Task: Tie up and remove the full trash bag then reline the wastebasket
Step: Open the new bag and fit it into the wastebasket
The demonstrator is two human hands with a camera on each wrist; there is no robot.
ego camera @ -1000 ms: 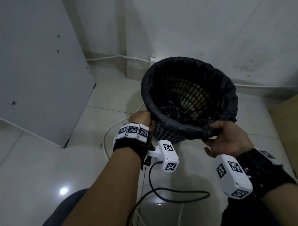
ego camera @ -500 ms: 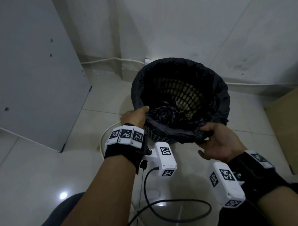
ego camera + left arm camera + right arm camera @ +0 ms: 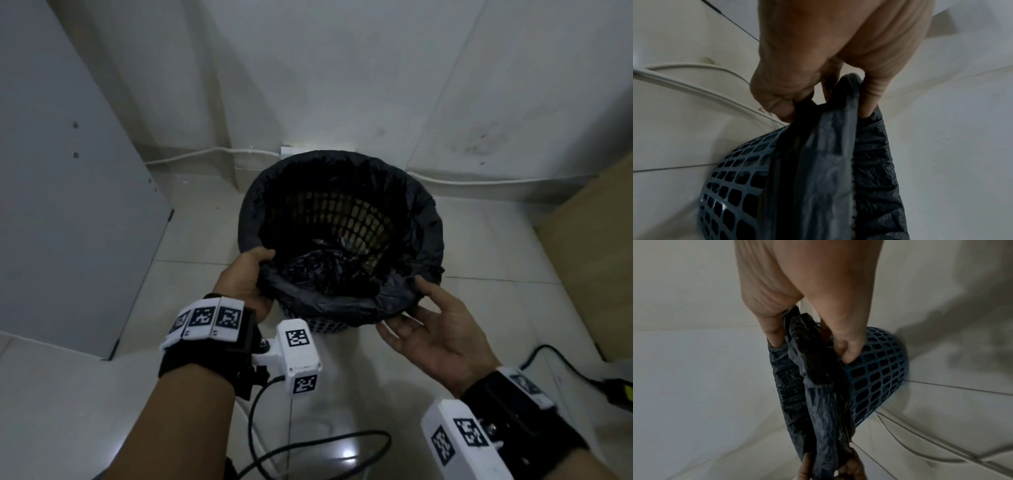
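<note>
A blue mesh wastebasket stands on the tiled floor by the wall. A black trash bag lines it, folded over the rim, and crumpled black plastic lies at its bottom. My left hand pinches the bag's fold at the near-left rim, thumb inside and fingers outside. The left wrist view shows that left hand on the bag above the mesh. My right hand holds the near-right rim. In the right wrist view its thumb is inside and its fingers curl under the bag's fold.
A grey cabinet panel stands to the left. On the right is a brown box. A white cable runs along the wall's foot. Black cables lie on the floor close to me and at the right.
The basket was tipped toward me and now stands more upright and farther off. Both hands have stayed on the near rim, and the right hand's fingers now show spread under the fold.
</note>
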